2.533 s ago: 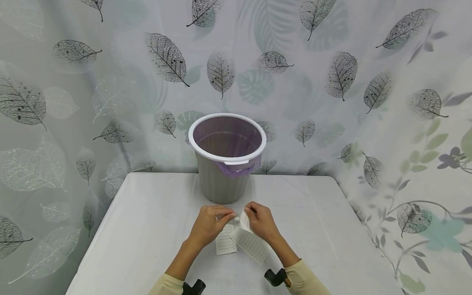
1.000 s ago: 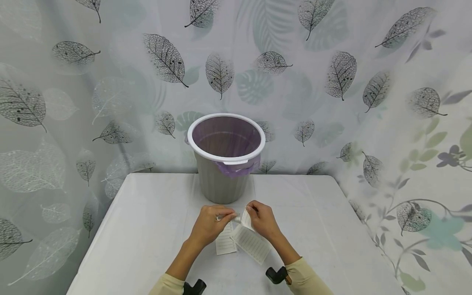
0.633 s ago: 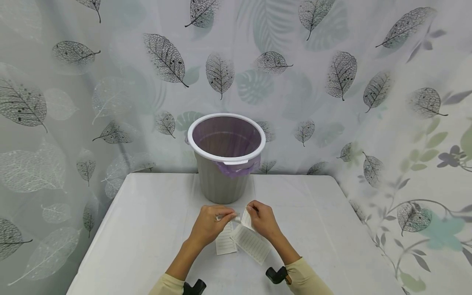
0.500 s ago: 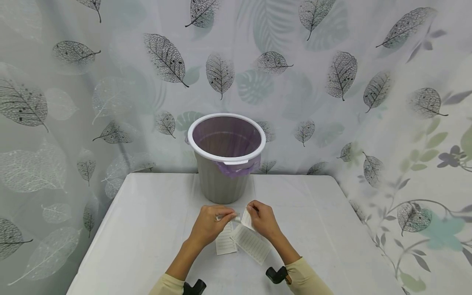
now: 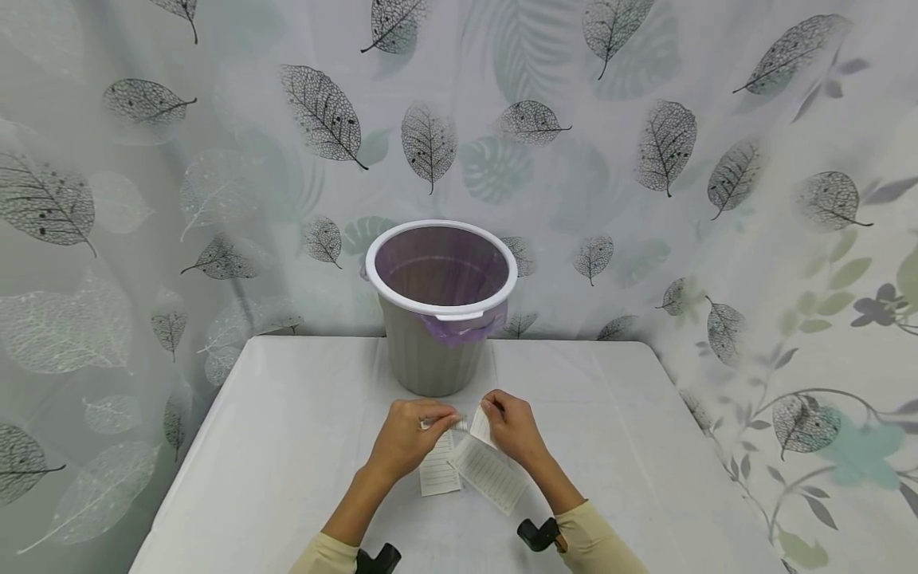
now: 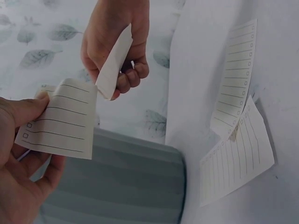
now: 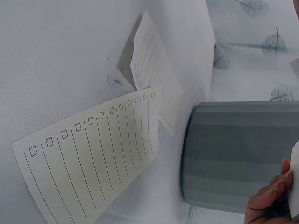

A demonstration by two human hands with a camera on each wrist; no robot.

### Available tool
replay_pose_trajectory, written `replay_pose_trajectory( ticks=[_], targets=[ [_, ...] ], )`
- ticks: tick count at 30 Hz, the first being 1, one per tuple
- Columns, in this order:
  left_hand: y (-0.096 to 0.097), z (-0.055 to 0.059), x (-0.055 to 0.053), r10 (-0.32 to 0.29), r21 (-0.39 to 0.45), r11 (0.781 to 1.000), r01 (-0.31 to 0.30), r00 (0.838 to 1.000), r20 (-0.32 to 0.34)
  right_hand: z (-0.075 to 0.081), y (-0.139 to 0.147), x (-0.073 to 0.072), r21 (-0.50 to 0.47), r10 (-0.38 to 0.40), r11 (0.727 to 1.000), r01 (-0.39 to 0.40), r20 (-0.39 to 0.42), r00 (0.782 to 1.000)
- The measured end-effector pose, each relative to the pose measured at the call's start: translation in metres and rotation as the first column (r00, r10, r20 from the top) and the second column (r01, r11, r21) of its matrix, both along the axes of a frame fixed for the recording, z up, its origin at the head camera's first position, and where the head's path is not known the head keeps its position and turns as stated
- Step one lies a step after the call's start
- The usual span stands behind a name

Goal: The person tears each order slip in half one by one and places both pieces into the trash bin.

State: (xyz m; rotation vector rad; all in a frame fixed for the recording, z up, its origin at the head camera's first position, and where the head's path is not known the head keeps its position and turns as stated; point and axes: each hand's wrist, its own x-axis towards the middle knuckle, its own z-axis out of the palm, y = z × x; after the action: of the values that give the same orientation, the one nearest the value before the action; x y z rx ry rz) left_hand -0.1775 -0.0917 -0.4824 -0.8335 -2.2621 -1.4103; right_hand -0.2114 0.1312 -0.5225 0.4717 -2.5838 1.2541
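My left hand [image 5: 405, 438] pinches a lined paper piece [image 6: 65, 119] with small checkboxes between thumb and fingers. Opposite it, my right hand [image 5: 512, 430] grips another strip of paper [image 6: 116, 60], seen nearly edge-on in the left wrist view. The two held pieces are close together, their edges almost meeting at one corner. Below the hands, two more checklist pieces lie on the table: a left one [image 5: 439, 470] and a right one [image 5: 491, 474], which overlap at their ends. In the right wrist view the right piece [image 7: 84, 158] curls up slightly, and my right fingers [image 7: 273, 196] show at the lower corner.
A grey bin [image 5: 433, 359] with a white rim and a purple liner [image 5: 469, 327] stands just beyond the hands. The white table [image 5: 308, 446] extends to both sides. A leaf-patterned curtain [image 5: 459, 96] hangs behind and around it. Each wrist wears a black camera mount [image 5: 538, 536].
Compared with 2.5 seconds ago, my right hand and its paper strip have shifted slightly right. Over the last second both hands and the pieces on the table stay almost still.
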Motion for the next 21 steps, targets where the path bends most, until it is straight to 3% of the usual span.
replay_pose_trajectory(
  ticks=[12,21],
  targets=[
    [0.0,0.001,0.001,0.022,-0.011,1.0,-0.022,1.0,0.003,-0.002,0.006,0.0,0.011,-0.02,1.0,0.02,0.006,1.0],
    [-0.006,0.011,-0.003,0.04,-0.006,0.999,-0.04,0.999,-0.036,0.009,0.007,-0.002,-0.007,-0.013,1.0,0.013,-0.053,0.999]
  ],
)
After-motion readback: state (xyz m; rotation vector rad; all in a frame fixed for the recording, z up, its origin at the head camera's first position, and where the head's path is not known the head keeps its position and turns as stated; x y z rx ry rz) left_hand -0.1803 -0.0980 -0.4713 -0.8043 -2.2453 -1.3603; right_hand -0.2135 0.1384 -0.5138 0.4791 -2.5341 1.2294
